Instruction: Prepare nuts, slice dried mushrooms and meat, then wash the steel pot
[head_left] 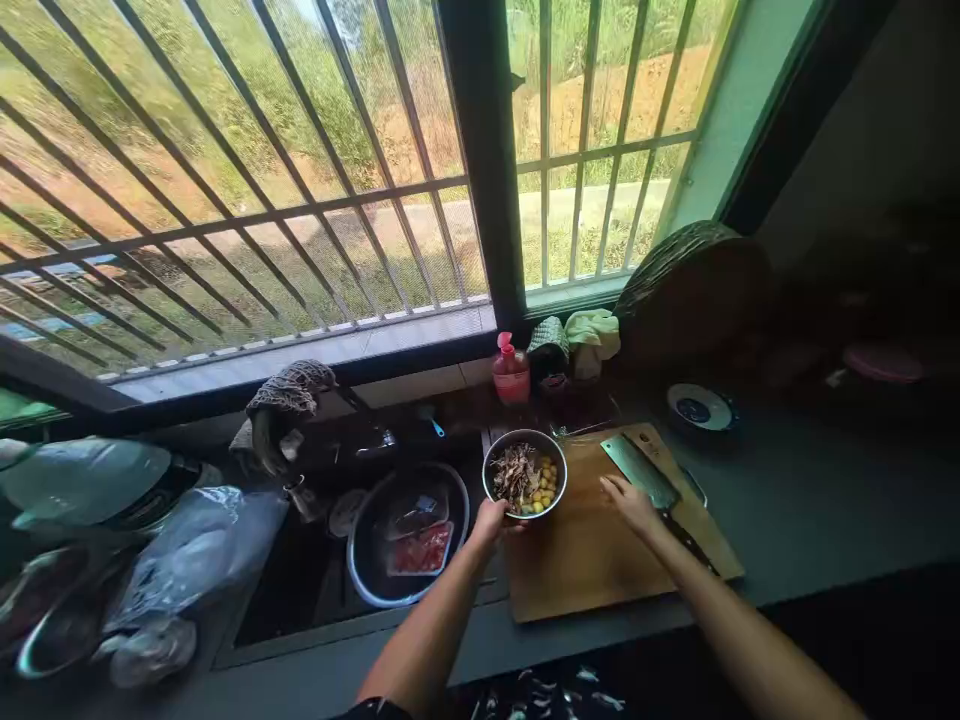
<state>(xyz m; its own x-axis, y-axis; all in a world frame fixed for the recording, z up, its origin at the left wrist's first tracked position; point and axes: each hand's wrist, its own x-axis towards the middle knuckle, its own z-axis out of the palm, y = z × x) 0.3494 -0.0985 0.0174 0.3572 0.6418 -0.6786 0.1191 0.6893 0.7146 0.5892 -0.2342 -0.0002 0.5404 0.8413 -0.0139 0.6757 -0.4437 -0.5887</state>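
Observation:
My left hand (492, 524) grips the near rim of a round metal bowl (525, 434), which is held over the left edge of the cutting board. Inside the bowl are brown, dried-looking strips (514, 474) and several small yellow round pieces (546, 482). Above the wooden cutting board (559, 580), my right hand (631, 502) has its fingers loosely stretched toward the bowl, with nothing visible in them. Just beyond and beside that hand lies a cleaver (641, 470) with a dark handle, flat on the board.
Left of the board, a basin (356, 570) in the sink holds a packaged tray of red meat (421, 550). A cloth-draped faucet (289, 400), plastic bags (202, 550) and a large bottle (90, 480) stand further left. Behind are a pink pump bottle (511, 375) and a white bowl (701, 408).

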